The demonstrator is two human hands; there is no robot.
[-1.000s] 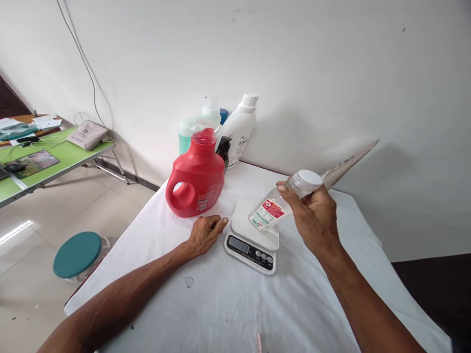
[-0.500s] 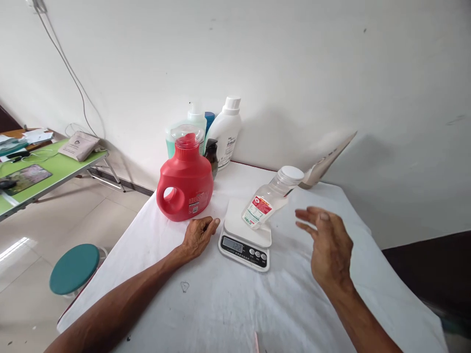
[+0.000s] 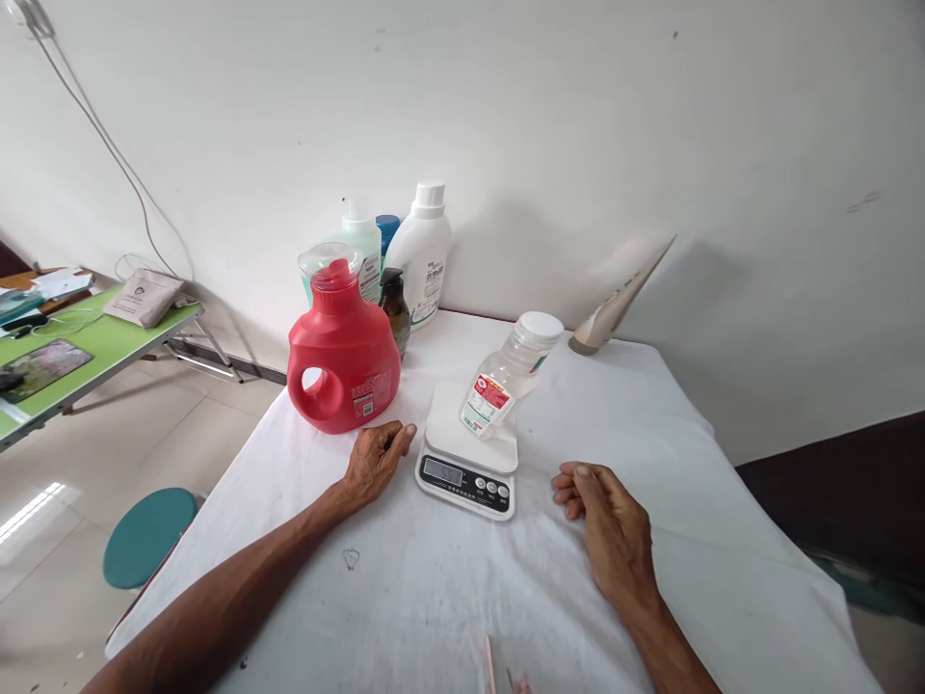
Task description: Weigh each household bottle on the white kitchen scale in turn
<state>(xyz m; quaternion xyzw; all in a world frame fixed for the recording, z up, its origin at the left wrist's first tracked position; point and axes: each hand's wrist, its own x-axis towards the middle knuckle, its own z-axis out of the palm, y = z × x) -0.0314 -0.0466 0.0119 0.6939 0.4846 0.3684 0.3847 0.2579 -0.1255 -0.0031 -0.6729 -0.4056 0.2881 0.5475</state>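
Observation:
A white digital kitchen scale [image 3: 466,487] lies mid-table, its display lit. On its platform stands a clear plastic bottle [image 3: 491,386] with a white cap and a red and white label. No hand touches the bottle. My left hand [image 3: 377,461] rests on the cloth just left of the scale, its fingers curled in with nothing showing in them. To the right of the scale, my right hand [image 3: 608,520] is low over the cloth, fingers loosely bent and apart, holding nothing. Beside my left hand is a red detergent jug [image 3: 343,352] with a clear cap on top.
Behind the jug stand a white bottle [image 3: 423,255], a dark pump bottle [image 3: 394,313], a pale green bottle [image 3: 361,241] and a blue-topped one [image 3: 388,229]. A beige tube [image 3: 614,308] leans at the back right. A teal stool [image 3: 149,537] stands left of the white-clothed table [image 3: 303,607].
My right hand has come down toward the cloth and its fingers have bent more. My left hand stays beside the scale. The scale's reading has changed, and the view has shifted slightly.

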